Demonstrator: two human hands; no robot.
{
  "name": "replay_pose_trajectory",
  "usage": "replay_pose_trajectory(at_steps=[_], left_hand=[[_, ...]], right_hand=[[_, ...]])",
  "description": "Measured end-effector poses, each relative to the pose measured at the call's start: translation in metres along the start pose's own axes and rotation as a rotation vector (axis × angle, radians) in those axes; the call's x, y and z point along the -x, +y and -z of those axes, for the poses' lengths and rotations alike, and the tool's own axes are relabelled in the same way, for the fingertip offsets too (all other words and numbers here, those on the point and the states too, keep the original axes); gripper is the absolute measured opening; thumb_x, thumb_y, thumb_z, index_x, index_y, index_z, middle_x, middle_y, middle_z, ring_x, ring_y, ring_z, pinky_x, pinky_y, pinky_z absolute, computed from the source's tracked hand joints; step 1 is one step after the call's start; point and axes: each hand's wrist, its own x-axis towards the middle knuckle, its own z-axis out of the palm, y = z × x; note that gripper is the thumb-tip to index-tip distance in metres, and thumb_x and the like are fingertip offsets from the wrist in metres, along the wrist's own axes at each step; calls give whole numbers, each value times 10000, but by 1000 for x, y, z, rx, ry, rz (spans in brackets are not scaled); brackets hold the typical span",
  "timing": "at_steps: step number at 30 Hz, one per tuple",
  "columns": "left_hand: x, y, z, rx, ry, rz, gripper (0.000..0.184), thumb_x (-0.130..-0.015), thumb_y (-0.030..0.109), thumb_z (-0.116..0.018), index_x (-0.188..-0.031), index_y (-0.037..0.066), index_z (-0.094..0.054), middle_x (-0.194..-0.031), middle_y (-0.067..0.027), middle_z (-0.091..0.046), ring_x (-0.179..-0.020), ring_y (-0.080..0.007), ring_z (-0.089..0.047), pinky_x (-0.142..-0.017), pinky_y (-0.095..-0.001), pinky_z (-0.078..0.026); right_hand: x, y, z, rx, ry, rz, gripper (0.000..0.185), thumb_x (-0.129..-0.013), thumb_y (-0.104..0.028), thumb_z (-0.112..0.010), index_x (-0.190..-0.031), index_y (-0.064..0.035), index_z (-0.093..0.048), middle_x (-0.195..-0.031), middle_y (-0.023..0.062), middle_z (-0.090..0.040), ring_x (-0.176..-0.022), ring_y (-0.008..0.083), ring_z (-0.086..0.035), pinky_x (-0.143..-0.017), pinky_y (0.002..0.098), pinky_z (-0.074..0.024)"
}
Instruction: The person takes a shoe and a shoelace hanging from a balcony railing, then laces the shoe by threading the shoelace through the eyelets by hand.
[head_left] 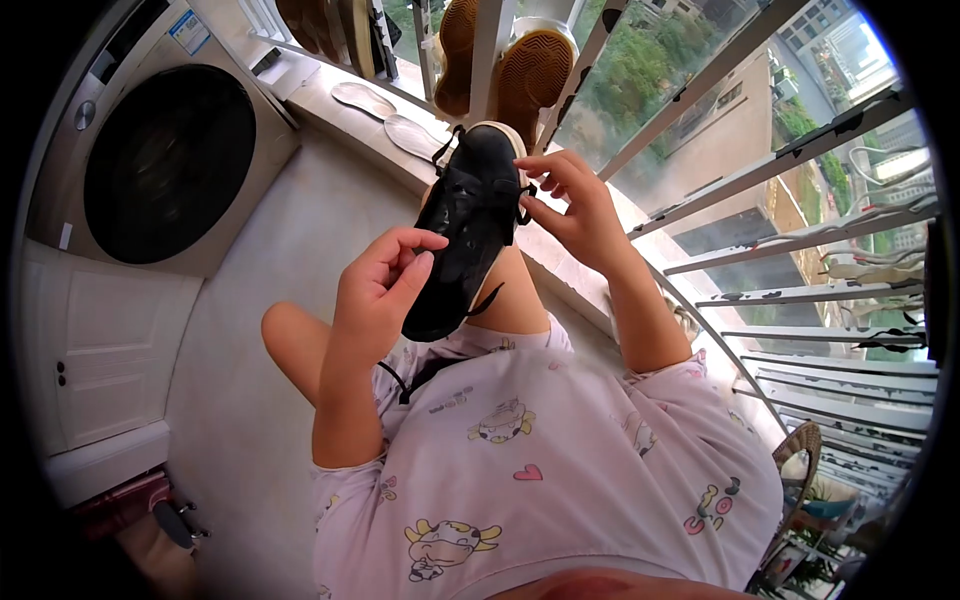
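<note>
A black shoe with loose black laces rests over my raised leg, its pale sole edge showing on the right. My left hand is at the shoe's left side, thumb and forefinger brought near each other over the upper; whether a lace is between them is too small to tell. On the other side my right hand has its fingers apart, the fingertips by the toe end and the thumb beside a lace loop. That lace loop partly hides behind the thumb.
Two pale insoles lie on the ledge. Brown-soled shoes stand among the white railings ahead. A washing machine is at the left, above a white cabinet. A wicker chair edge shows at the right.
</note>
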Motion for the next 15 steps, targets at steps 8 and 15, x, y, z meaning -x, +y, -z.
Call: replay_pose_trajectory(at_steps=[8, 15], left_hand=[[-1, -14, -16, 123, -96, 115, 144, -912, 56, -534, -1032, 32, -610, -708, 78, -400, -632, -4, -338, -560, -153, -290], [25, 11, 9, 263, -31, 64, 115, -884, 0, -506, -968, 28, -579, -666, 67, -430, -508, 8, -311, -447, -164, -224]], right_hand=[[-37, 46, -9, -122, 86, 44, 326, -883, -126, -577, -1207, -101, -573, -1153, 85, -554, -978, 172, -541, -820, 289, -436], [-73, 81, -26, -149, -285, -254, 373, -908, -261, -588, -1202, -41, -519, -998, 101, -614, -940, 178, -565, -840, 306, -436]])
